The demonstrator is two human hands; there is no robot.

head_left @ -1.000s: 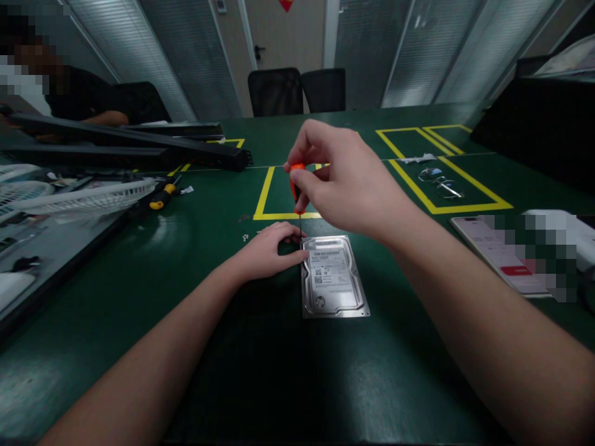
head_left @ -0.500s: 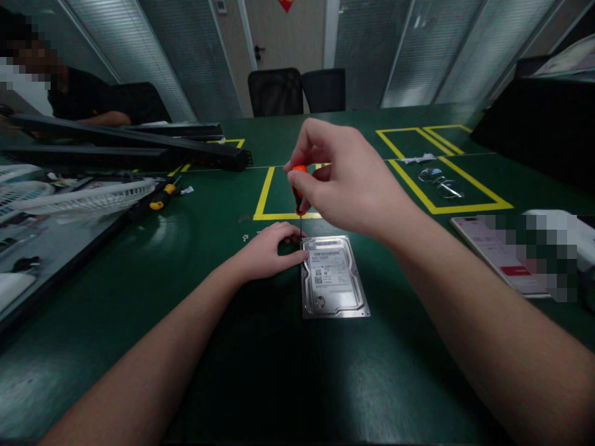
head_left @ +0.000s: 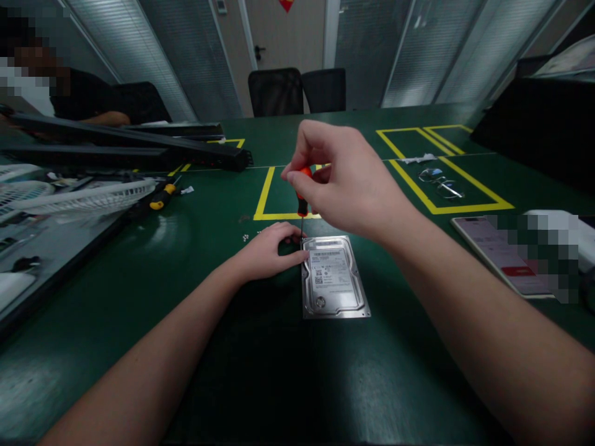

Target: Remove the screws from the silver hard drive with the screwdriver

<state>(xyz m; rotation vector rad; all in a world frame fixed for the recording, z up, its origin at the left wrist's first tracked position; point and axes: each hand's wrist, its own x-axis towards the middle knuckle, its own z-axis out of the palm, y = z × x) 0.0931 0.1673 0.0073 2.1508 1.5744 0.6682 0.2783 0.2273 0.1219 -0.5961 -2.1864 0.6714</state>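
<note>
A silver hard drive (head_left: 334, 279) lies label side up on the green table. My left hand (head_left: 267, 251) grips its left edge near the far corner, thumb on top and fingers along the side. Above that corner my right hand (head_left: 346, 176) pinches the handle of an orange and black screwdriver (head_left: 302, 206) from above. The shaft points down, nearly upright, to the drive's far left corner. Whether its tip sits in a screw is too small to tell. Several tiny light bits (head_left: 246, 237), which look like screws, lie left of my left hand.
On the left are white fan grilles (head_left: 88, 197), a yellow-handled screwdriver (head_left: 163, 196) and long black bars (head_left: 186, 145). A person (head_left: 88, 99) sits behind them. Eyeglasses (head_left: 441, 183) and a phone (head_left: 504, 254) lie on the right. Yellow tape (head_left: 264, 192) marks the table.
The screwdriver handle has tilted slightly to the right, and the fingers of my right hand have shifted a little on it. My left hand and the hard drive stay in place.
</note>
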